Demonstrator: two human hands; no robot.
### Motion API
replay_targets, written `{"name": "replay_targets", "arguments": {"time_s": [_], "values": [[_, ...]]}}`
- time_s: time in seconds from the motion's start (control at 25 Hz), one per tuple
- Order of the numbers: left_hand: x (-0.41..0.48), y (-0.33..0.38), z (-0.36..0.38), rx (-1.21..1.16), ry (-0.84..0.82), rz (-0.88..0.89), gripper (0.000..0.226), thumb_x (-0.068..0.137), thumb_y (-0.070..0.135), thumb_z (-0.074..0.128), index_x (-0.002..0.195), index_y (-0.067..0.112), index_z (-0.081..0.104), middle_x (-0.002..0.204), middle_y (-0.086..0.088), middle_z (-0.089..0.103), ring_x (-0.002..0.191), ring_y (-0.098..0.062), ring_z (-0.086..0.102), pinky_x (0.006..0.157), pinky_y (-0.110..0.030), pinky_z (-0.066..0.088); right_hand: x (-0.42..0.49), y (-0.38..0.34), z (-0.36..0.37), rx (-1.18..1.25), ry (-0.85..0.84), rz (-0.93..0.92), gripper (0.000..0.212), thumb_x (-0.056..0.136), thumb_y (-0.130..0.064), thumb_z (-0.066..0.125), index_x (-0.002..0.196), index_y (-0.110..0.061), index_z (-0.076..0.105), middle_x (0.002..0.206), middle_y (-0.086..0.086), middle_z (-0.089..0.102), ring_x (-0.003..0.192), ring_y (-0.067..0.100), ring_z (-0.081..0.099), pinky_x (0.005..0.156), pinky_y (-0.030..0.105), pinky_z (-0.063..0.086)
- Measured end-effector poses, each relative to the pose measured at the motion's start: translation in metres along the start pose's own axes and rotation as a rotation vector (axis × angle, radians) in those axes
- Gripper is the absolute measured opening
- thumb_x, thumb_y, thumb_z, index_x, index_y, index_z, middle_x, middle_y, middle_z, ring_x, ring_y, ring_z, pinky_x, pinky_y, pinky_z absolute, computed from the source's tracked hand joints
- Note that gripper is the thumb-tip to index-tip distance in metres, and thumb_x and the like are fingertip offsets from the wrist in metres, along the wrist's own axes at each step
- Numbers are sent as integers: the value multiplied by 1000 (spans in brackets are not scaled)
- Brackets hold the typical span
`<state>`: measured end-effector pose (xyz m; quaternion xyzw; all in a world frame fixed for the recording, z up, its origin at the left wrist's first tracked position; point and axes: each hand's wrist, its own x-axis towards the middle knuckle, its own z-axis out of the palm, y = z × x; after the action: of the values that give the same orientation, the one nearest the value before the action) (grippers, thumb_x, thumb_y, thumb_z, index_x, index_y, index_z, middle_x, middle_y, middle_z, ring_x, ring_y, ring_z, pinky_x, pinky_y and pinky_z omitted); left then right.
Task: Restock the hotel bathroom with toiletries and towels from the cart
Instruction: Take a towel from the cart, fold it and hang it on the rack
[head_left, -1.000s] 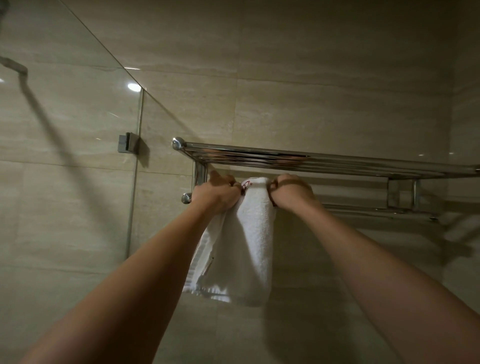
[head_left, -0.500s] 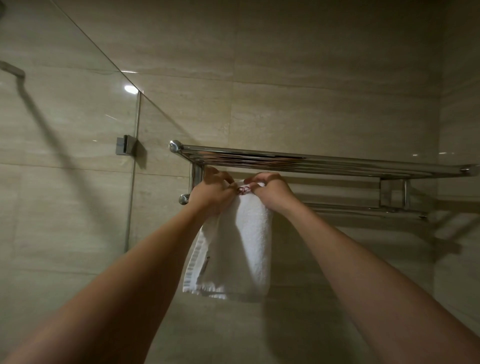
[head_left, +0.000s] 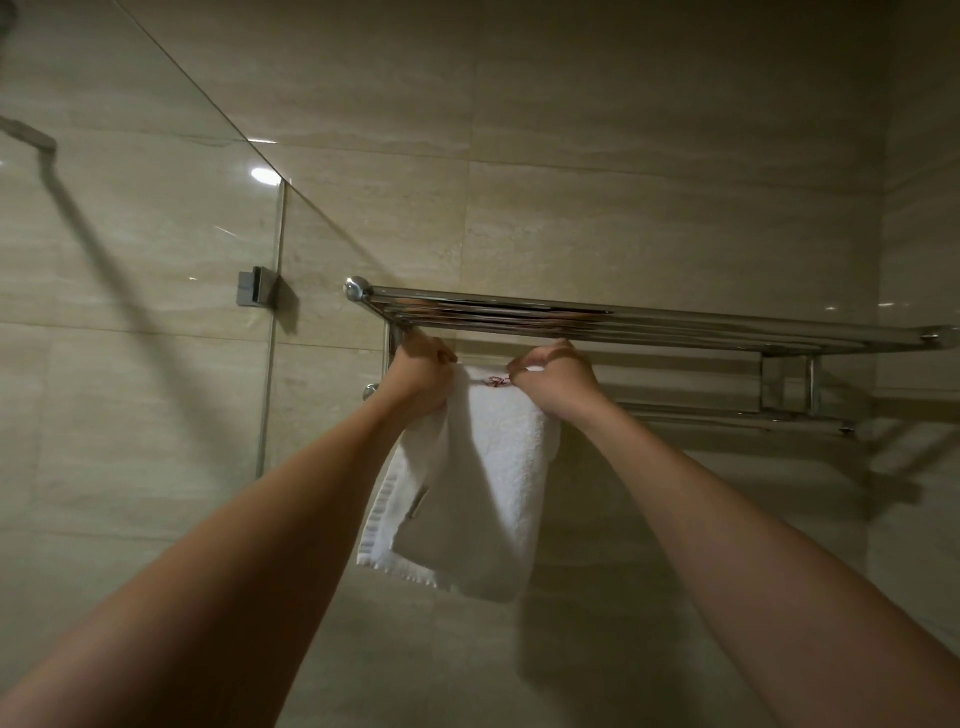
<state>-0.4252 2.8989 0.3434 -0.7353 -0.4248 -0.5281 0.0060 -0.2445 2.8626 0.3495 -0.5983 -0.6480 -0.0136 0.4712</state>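
A small white towel hangs folded over the lower bar of a chrome towel rack on the tiled wall. A red stitched mark shows at its top fold. My left hand grips the towel's upper left corner at the bar. My right hand pinches the top edge on the right side. Both arms reach up from below. The towel's lower edge has a striped band at the left.
A glass shower panel stands to the left, fixed to the wall by a metal clamp. The lower rail runs right to the rack's bracket. A side wall meets the tiles at the far right.
My right hand has shifted slightly right along the top edge, spreading the towel a little wider on the bar. The left hand stays put.
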Motion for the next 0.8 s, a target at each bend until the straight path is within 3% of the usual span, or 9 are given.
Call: {"name": "replay_targets", "arguments": {"time_s": [0.04, 0.12, 0.24, 0.36, 0.44, 0.52, 0.68, 0.8], "values": [[-1, -1, 0, 29, -25, 5, 22, 93, -1, 46, 94, 1, 68, 95, -9, 59, 87, -22, 58, 57, -10, 40, -2, 2, 0, -221, -42, -33, 29, 97, -43, 51, 118, -33, 69, 136, 0, 53, 131, 29, 41, 107, 39, 37], [-5, -3, 0, 78, -64, 29, 20, 93, 1, 46, 92, 0, 66, 96, -12, 57, 90, -28, 58, 70, -25, 49, -8, 6, -1, -446, -77, -128, 42, 101, -48, 34, 132, -35, 60, 141, 2, 49, 130, 31, 36, 108, 44, 31], [-11, 1, -4, 106, -25, 3, 18, 98, 2, 44, 106, 2, 60, 103, -9, 47, 91, -27, 53, 83, -38, 53, -18, 14, 1, -327, -23, -158, 55, 101, -56, 33, 140, -22, 52, 140, 8, 46, 119, 27, 49, 102, 46, 45], [-16, 4, -8, 220, -7, 5, 15, 96, 2, 45, 105, 7, 56, 100, -9, 47, 85, -27, 52, 73, -38, 50, -27, 18, 2, -384, 18, -22, 73, 98, -67, 26, 143, -12, 42, 129, 15, 55, 115, 32, 56, 105, 51, 41], [-20, 2, -11, 264, -31, -5, 14, 96, 3, 46, 105, 8, 56, 101, -13, 54, 84, -27, 53, 70, -36, 47, -32, 11, 0, -302, -28, -42, 64, 101, -61, 28, 140, -13, 44, 106, 9, 67, 108, 32, 62, 108, 49, 36], [-24, 0, -14, 334, -49, 2, 18, 96, 5, 46, 109, 9, 58, 108, -16, 60, 88, -30, 56, 73, -35, 46, -36, 3, -1, -159, -42, -73, 47, 104, -48, 38, 138, -16, 45, 95, 3, 64, 107, 31, 62, 109, 47, 35], [-38, 1, -11, 600, 17, 126, 27, 100, 15, 41, 117, 11, 61, 120, -14, 63, 112, -31, 55, 97, -41, 41, -40, -1, 2, 30, -5, -63, 36, 103, -33, 51, 137, -23, 51, 120, 5, 63, 117, 28, 57, 110, 45, 37], [-52, 3, -7, 532, -21, 195, 41, 107, 34, 25, 121, 12, 56, 119, -13, 60, 101, -29, 59, 101, -42, 41, -35, -2, 0, 15, 40, -60, 29, 102, -34, 51, 130, -29, 57, 129, 5, 62, 115, 27, 55, 106, 42, 39]]}}
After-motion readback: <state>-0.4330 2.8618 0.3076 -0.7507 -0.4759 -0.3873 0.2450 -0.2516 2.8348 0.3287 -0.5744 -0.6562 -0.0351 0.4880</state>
